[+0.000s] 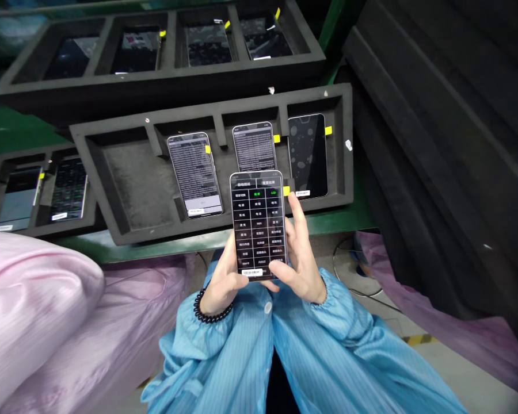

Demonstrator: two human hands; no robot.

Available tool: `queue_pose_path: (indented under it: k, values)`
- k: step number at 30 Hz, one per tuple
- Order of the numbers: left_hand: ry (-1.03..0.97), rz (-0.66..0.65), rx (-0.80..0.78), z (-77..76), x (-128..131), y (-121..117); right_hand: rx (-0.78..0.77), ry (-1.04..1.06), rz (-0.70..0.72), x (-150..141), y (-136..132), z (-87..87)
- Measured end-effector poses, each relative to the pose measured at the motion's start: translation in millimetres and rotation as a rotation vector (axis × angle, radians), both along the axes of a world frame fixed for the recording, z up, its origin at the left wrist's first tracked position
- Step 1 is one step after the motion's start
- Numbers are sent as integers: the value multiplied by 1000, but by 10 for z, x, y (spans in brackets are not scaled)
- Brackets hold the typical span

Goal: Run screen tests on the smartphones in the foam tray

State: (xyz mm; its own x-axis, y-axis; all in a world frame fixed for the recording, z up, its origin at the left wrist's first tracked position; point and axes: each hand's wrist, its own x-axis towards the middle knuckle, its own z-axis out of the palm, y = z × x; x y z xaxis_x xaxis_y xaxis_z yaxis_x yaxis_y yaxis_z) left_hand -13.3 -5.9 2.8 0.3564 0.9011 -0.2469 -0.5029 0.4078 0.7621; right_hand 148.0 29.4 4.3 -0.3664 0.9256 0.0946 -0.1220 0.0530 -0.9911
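Between my two hands is a smartphone (259,230), upright, its screen showing a dark grid of labelled cells, two of them in green. A white label is stuck low on its screen and a yellow tag juts from its right edge. My left hand (222,282) grips the lower left edge, thumb at the bottom corner. My right hand (300,259) wraps the right side, its thumb over the lower screen. Behind it, a black foam tray (125,172) holds a tilted phone (194,175) with lines of text, a similar phone (254,146) partly covered, and a dark-screened phone (308,155).
Further back, another foam tray (155,77) holds several phones with yellow tags. At the left, a third tray (43,227) carries two phones. Large black foam trays (449,115) stand at the right. A person in a pink sleeve (38,287) is close on the left.
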Motion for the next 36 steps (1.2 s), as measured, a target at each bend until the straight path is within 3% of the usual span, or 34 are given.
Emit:
queue_pose_path:
  k: [7, 9, 13, 16, 23, 27, 32, 36]
  values:
    - [38, -5, 12, 2, -10, -8, 20, -36, -33, 10, 0, 16]
    - [22, -23, 16, 0, -18, -16, 118, -100, -137, 33, 16, 35]
    - [-12, -26, 23, -2, -12, -41, 463, -358, -370, 117, 55, 106]
    - [-17, -22, 40, -6, -6, -55, 612, -487, -385, 162, 75, 147]
    - [-34, -36, 65, -4, -59, -61, 647, -387, -427, 217, 72, 53]
    - [-38, -27, 63, -7, -72, -67, 719, -466, -390, 280, 40, 7]
    - [-84, 13, 119, -61, -59, -69, 849, -526, -452, 286, 65, -5]
    - [-70, -33, 147, -92, -92, -68, 944, -608, -460, 270, 100, 16]
